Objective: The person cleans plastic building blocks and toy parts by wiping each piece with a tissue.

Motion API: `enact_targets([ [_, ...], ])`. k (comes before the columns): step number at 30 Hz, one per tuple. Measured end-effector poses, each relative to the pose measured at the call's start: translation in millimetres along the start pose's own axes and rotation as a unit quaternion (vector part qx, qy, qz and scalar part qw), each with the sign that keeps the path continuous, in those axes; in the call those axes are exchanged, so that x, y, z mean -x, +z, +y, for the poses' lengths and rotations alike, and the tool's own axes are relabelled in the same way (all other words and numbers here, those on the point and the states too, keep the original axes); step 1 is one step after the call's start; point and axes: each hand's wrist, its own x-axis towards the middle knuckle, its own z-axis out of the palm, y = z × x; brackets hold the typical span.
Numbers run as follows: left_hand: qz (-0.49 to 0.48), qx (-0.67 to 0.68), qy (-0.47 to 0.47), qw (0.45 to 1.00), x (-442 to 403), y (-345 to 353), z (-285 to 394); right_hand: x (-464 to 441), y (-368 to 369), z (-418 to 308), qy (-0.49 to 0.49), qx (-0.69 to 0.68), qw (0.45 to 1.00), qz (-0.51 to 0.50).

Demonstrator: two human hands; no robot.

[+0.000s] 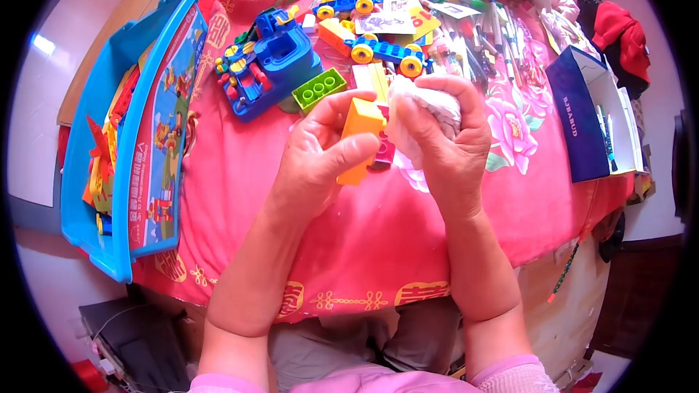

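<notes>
My left hand point(318, 149) grips a yellow toy building block point(357, 147) between thumb and fingers, holding it upright. In my right hand point(451, 138) is a crumpled white cloth point(411, 120), bunched under the fingers, its edge close beside the block. Whether the cloth touches the block I cannot tell. Partly hidden behind the hands, a dark pink block point(384, 147) lies on the bedspread. A green block point(319, 89) sits just beyond my left hand, next to a blue toy base point(280, 62) with yellow and red pieces.
A blue bin point(125, 262) with colourful toy pieces stands at left. Toy wheel cars point(389, 53) and picture cards point(386, 23) lie at the back, with many pens point(499, 44) to their right. An open dark blue box point(579, 120) is at right on the red flowered bedspread point(240, 211).
</notes>
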Motion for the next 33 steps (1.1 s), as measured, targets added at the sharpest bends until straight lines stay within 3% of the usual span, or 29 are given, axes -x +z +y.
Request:
enact_targets([
  [3,0.013,-0.148,0.051,0.988,0,2,1,-3,-3,-7,0.016,-0.081,0.996,0.021],
  [4,0.022,-0.131,0.031,0.991,1,6,5,-4,-3,-11,0.018,-0.084,0.996,0.011],
  [7,0.003,-0.141,0.031,0.989,1,3,4,-8,-11,-9,0.014,-0.014,0.994,-0.104],
  [8,-0.015,-0.140,0.065,0.988,1,0,-1,-6,-12,-13,0.066,-0.016,0.987,-0.147],
  [11,-0.049,-0.132,0.041,0.989,2,-5,2,-7,-12,-5,0.101,-0.019,0.986,-0.130],
  [15,-0.031,-0.069,0.024,0.997,3,-2,5,-9,-8,1,0.108,-0.004,0.994,-0.031],
  [20,0.018,0.041,0.003,0.999,0,-8,7,-8,-5,-4,0.086,-0.062,0.994,0.003],
  [24,-0.004,-0.004,0.001,1.000,-2,-11,3,-1,-3,-4,0.002,-0.003,0.999,-0.044],
  [27,0.025,-0.018,0.005,1.000,-2,-4,-2,1,0,4,-0.128,0.069,0.984,-0.098],
  [28,0.046,-0.024,0.008,0.999,-3,0,-4,-3,0,10,-0.219,0.141,0.959,-0.114],
  [29,0.058,-0.010,0.006,0.998,-3,0,-6,-3,3,10,-0.245,0.169,0.945,-0.132],
  [31,0.080,0.021,0.003,0.997,-5,-1,-10,2,7,8,-0.219,0.216,0.938,-0.160],
  [33,0.105,0.064,0.010,0.992,-7,-8,-8,8,6,7,-0.188,0.234,0.920,-0.253],
])
